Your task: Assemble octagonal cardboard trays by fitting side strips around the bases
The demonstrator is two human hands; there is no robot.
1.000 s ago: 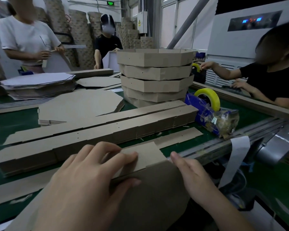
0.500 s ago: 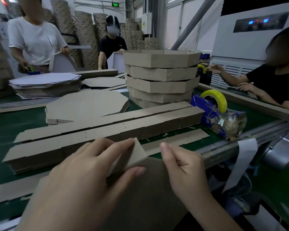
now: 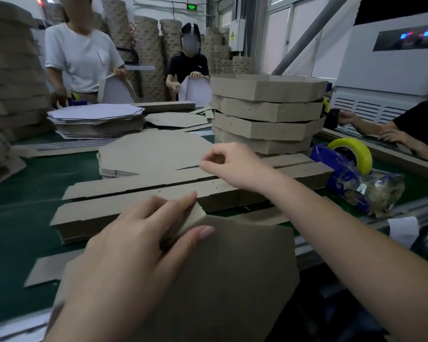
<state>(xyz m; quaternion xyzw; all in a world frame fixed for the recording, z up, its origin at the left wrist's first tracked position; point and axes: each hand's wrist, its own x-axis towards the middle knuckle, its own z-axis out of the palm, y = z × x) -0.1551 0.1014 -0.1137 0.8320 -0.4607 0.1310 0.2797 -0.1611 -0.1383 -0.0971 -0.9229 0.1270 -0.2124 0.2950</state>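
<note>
A brown octagonal cardboard base [image 3: 232, 267] lies tilted at the near table edge. My left hand [image 3: 134, 255] holds it, thumb and fingers pinching a folded strip end [image 3: 195, 215] at its top edge. My right hand [image 3: 230, 164] is stretched forward over the two rows of stacked side strips [image 3: 134, 183], fingers curled, its fingertips pinching the edge of the top strip in the far row, which lifts slightly there. Behind the strips lies a pile of flat octagonal bases [image 3: 153, 151].
Finished trays [image 3: 269, 112] are stacked at centre right. A blue tape dispenser with a yellow roll [image 3: 351, 169] sits right of the strips. White-faced sheets [image 3: 97, 119] are piled at back left. Two people stand across the green table [image 3: 22, 218]; another person's arms are at right.
My right hand has left the base's top edge and reached forward to the far strip row. My left hand keeps its hold on the folded end.
</note>
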